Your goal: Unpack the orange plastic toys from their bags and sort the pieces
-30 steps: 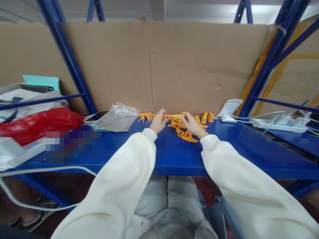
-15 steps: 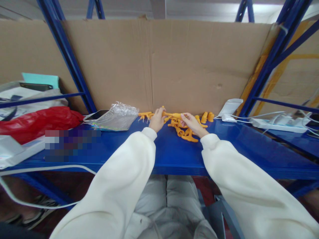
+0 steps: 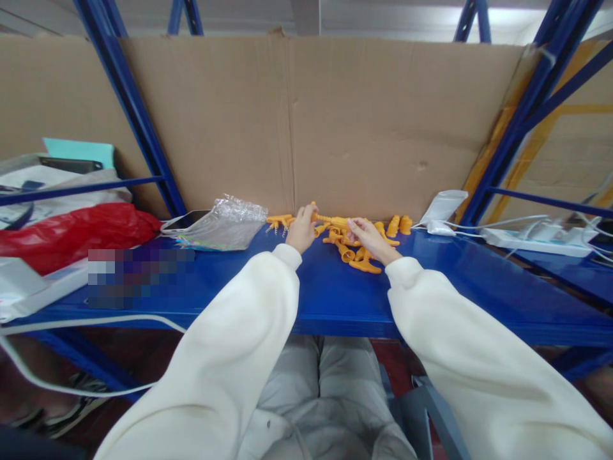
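Observation:
In the head view, a long, slim orange plastic piece (image 3: 335, 221) lies level between my two hands, above the back of the blue table. My left hand (image 3: 301, 230) is closed around its left end, and an orange tip pokes out above the fingers. On the other end, my right hand (image 3: 370, 237) pinches the piece between thumb and fingers. Just below it lies a loose pile of orange plastic parts (image 3: 345, 254), some curved and some hollow. Left of my left hand rests a branched orange part (image 3: 278, 222) with what look like small springs.
Two short orange parts (image 3: 393, 225) stand right of the pile. A clear plastic bag (image 3: 225, 231) lies to the left, near a red bag (image 3: 81, 231). A white power strip (image 3: 536, 240) with cables sits at right. A cardboard sheet (image 3: 359, 128) backs the blue table (image 3: 345, 300).
Both hands stay in nearly the same place. A little more of the orange tip shows above my left fingers.

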`<state>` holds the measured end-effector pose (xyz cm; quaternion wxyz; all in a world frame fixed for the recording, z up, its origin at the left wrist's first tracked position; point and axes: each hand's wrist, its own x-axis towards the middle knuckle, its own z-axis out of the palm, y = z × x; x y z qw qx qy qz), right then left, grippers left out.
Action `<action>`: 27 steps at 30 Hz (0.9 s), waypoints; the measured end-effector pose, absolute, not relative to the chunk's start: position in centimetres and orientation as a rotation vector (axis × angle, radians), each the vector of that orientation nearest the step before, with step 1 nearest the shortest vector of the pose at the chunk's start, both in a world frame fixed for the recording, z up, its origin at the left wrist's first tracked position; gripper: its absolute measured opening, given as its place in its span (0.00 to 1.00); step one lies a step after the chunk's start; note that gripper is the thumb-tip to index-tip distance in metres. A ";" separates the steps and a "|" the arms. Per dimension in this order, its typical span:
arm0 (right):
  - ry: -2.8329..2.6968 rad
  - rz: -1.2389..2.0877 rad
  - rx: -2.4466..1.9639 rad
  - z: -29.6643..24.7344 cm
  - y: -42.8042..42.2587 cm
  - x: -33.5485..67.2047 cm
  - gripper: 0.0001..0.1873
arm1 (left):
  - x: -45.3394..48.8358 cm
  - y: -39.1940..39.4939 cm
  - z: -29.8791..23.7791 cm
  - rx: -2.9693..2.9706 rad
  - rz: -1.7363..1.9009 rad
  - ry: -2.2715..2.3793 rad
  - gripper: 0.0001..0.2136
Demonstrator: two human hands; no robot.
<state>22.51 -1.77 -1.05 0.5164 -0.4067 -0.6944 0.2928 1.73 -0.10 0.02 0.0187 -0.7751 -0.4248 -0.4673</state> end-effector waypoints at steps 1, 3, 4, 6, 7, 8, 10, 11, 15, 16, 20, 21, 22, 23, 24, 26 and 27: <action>-1.671 0.699 -0.975 -1.0 -1.8 22.5 0.28 | 1.8 0.0 0.0 -2.409 -1.462 -1.308 0.17; -1.674 0.701 -0.971 -1.0 -1.8 22.5 0.28 | 1.8 0.3 -0.2 -2.414 -1.490 -1.283 0.16; -1.673 0.706 -0.967 -1.0 -1.8 22.5 0.28 | 1.8 0.5 -0.3 -2.415 -1.509 -1.268 0.16; -1.670 0.726 -0.945 -1.0 -1.8 22.4 0.29 | 1.7 0.9 -0.6 -2.417 -1.561 -1.217 0.15; -1.666 0.736 -0.931 -1.0 -1.8 22.4 0.30 | 1.7 1.2 -0.7 -2.418 -1.594 -1.181 0.15; -1.661 0.744 -0.916 -1.0 -1.8 22.3 0.31 | 1.7 1.4 -0.8 -2.418 -1.629 -1.140 0.15; -1.651 0.753 -0.889 -1.0 -1.8 22.3 0.31 | 1.6 1.9 -1.1 -2.415 -1.687 -1.069 0.15; -1.646 0.755 -0.879 -1.0 -1.8 22.2 0.31 | 1.6 2.1 -1.1 -2.411 -1.705 -1.046 0.15; -1.622 0.763 -0.868 -1.0 -1.7 22.2 0.27 | 1.5 2.1 -1.1 -2.396 -1.686 -1.043 0.14; -1.607 0.766 -0.871 -1.0 -1.7 22.2 0.26 | 1.5 2.0 -1.1 -2.396 -1.670 -1.051 0.14; -1.471 0.792 -0.877 -0.9 -1.8 22.3 0.23 | 1.7 1.2 -0.6 -2.402 -1.600 -1.048 0.13; -1.428 0.797 -0.878 -0.8 -1.8 22.3 0.24 | 1.9 1.0 -0.5 -2.404 -1.584 -1.036 0.12; -1.385 0.797 -0.885 -0.7 -1.9 22.2 0.24 | 2.1 0.8 -0.4 -2.406 -1.570 -1.020 0.12; -1.347 0.792 -0.899 -0.6 -2.0 22.2 0.25 | 2.3 0.6 -0.4 -2.410 -1.560 -1.002 0.12; -1.317 0.781 -0.919 -0.5 -2.1 22.2 0.26 | 2.5 0.4 -0.4 -2.414 -1.554 -0.983 0.12; -1.282 0.728 -0.971 -0.2 -2.3 22.1 0.26 | 3.0 0.1 -0.5 -2.426 -1.558 -0.940 0.12; -1.281 0.675 -0.997 -0.1 -2.4 22.0 0.25 | 3.2 0.0 -0.6 -2.434 -1.567 -0.918 0.12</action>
